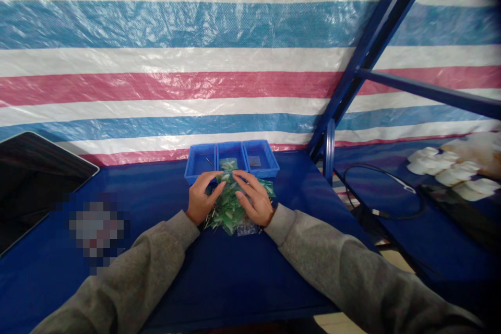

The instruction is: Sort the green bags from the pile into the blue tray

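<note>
A heap of small clear bags with green parts lies on the blue table, just in front of three blue trays. My left hand rests on the heap's left side with its fingers curled onto the bags. My right hand lies on the right side, fingers stretched over the bags. The left tray holds a thin pin, the middle tray holds a green bag, and the right tray holds a small flat part.
A dark tablet lies at the far left. A striped tarp hangs behind the table. A blue steel frame rises at the right; beyond it lie a black cable and white objects.
</note>
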Demonstrator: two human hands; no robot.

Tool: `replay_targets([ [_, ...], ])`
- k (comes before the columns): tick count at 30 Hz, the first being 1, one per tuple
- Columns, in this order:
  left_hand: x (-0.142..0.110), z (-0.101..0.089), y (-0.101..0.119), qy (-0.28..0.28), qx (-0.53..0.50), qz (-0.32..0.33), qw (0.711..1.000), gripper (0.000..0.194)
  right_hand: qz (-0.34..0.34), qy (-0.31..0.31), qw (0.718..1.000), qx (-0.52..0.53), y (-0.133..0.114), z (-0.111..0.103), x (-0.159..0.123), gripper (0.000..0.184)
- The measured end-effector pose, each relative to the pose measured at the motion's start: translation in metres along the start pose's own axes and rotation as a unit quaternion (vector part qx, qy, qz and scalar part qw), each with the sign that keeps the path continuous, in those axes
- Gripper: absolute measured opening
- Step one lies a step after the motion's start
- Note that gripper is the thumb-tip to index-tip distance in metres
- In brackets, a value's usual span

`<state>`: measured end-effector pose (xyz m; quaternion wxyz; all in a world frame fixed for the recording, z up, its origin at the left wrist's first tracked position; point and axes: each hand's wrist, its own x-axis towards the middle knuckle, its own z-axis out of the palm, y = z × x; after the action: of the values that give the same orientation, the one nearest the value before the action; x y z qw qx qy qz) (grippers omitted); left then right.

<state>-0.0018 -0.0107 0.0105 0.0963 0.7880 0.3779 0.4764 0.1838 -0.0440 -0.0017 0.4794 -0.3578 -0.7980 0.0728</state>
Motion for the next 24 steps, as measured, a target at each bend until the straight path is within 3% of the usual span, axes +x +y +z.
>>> replay_targets([
  [5, -0.003, 0.003, -0.005, 0.001, 0.011, 0.004, 1.000, 0.015, 0.004, 0.011, 1.000, 0.020, -0.002, 0.000, 0.000, 0.040],
  [10, -0.005, 0.002, -0.002, -0.001, 0.013, 0.024, 1.000, 0.011, 0.055, 0.076, 0.994, 0.052, 0.004, 0.006, -0.002, 0.030],
  [14, -0.004, 0.000, 0.002, -0.004, 0.007, 0.041, 0.999, 0.011, 0.099, 0.057, 0.993, 0.033, 0.009, 0.010, -0.002, 0.029],
  [17, -0.003, 0.000, 0.003, -0.009, 0.010, 0.048, 0.999, 0.013, 0.096, 0.054, 0.994, 0.020, 0.010, 0.010, -0.001, 0.020],
  [24, -0.006, 0.004, -0.003, -0.026, 0.009, 0.059, 0.998, 0.017, 0.091, 0.040, 0.995, 0.007, 0.009, 0.009, 0.000, 0.022],
])
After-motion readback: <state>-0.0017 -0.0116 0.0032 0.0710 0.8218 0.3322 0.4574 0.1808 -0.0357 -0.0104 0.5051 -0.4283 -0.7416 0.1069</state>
